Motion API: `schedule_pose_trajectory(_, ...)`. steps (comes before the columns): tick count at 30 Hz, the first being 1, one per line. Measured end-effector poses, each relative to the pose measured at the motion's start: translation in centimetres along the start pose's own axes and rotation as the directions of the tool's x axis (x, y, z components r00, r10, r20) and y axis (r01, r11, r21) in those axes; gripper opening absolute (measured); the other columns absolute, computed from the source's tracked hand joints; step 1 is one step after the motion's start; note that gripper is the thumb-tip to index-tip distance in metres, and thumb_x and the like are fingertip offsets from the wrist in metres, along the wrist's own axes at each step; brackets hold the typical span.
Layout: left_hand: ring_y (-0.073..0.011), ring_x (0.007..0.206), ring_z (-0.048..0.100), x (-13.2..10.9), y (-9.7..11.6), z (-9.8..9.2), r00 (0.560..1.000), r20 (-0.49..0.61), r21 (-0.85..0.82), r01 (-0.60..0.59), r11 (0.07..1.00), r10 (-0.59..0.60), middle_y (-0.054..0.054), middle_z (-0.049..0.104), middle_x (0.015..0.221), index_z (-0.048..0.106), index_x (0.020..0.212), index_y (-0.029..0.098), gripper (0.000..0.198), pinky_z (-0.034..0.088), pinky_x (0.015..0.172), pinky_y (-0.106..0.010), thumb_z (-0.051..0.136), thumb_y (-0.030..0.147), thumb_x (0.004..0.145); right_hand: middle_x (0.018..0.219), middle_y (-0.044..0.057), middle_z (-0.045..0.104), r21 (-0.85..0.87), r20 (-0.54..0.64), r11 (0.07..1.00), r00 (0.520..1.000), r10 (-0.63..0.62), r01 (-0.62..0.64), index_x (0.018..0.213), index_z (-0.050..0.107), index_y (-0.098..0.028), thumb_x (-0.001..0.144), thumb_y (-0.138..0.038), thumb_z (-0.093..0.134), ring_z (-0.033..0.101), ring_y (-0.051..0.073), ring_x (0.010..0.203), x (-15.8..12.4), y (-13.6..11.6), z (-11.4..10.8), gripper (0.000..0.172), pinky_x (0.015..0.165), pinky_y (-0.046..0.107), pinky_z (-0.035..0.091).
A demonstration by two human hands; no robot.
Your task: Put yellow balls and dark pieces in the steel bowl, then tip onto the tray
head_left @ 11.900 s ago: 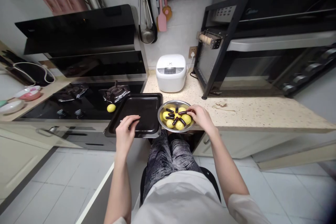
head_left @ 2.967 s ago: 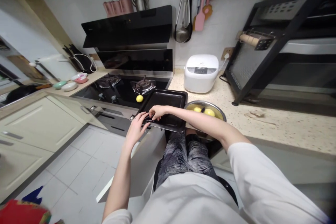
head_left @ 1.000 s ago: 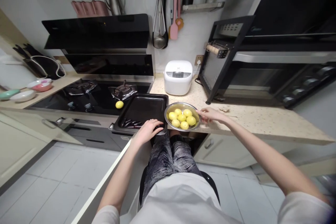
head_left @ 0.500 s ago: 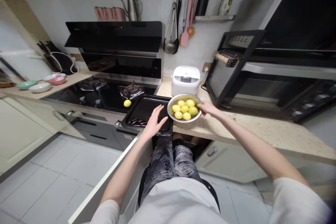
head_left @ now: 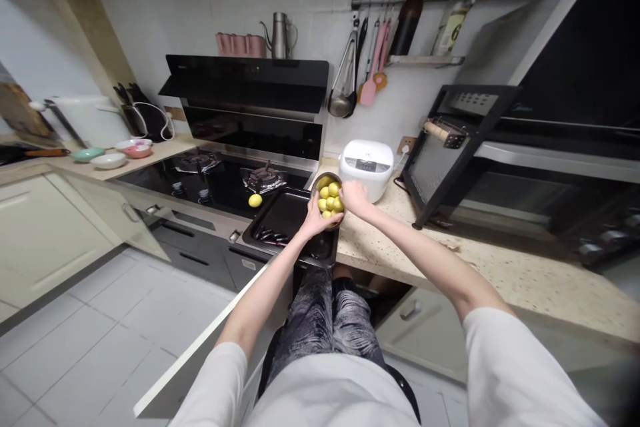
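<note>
A metal bowl (head_left: 326,177) full of lemons (head_left: 330,202) is tilted toward the left, above the right part of a black baking tray (head_left: 295,213). My right hand (head_left: 355,197) grips the bowl's right rim, fingers closed. At the left and near edge of the bowl, my left hand (head_left: 315,219) is curved round the rim, its thumb across the near side against the lemons. Several slim, dark glossy things (head_left: 271,236) lie in the tray. One single lemon (head_left: 255,201) rests on the black gas stove (head_left: 225,187), left of the tray.
A white rice cooker (head_left: 367,163) stands right behind the bowl. Farther right are a black rack (head_left: 435,153) and an oven (head_left: 540,173) on the speckled counter (head_left: 400,247). Small bowls (head_left: 109,160) sit far left. An open cabinet door (head_left: 210,340) juts out beside my legs.
The bowl has tipped from nearly level toward the left and moved slightly left, over the tray. My left hand has gone from open above the tray to the bowl's edge.
</note>
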State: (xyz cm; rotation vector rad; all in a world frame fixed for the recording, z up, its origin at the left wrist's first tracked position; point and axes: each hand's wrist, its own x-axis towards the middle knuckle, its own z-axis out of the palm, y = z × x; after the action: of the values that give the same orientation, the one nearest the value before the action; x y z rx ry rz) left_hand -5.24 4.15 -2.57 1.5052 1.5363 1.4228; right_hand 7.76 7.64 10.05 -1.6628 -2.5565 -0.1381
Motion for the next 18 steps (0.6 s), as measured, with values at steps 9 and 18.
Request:
schedule_pose_trajectory(9,-0.0373,0.16,0.024,0.0,-0.6,0.3,0.997,-0.064,-0.002,0.033,0.999,-0.033,-0.022,0.023,0.169,0.016,0.166,0.023,0.117,0.027,0.13,-0.05,0.087,0.049,0.077,0.118,0.028,0.073,-0.061,-0.105,0.997,0.993,-0.048,0.042,0.144,0.051,0.0,0.107,-0.016,0.039,0.073,0.03,0.113,0.2,-2.5,0.6,0.043,0.091,0.033,0.052)
schedule_pose_trajectory(18,-0.0359,0.157,0.03,0.1,-1.8,-0.2,0.988,-0.118,0.056,0.108,0.993,-0.1,-0.02,0.027,0.165,0.025,0.161,0.023,0.108,0.027,0.129,-0.047,0.087,0.038,0.074,0.113,0.03,0.074,-0.113,-0.114,0.989,0.988,-0.108,0.095,0.154,0.035,0.004,0.105,-0.014,0.031,0.073,0.031,0.108,0.4,-2.7,1.6,0.053,0.086,0.033,0.052)
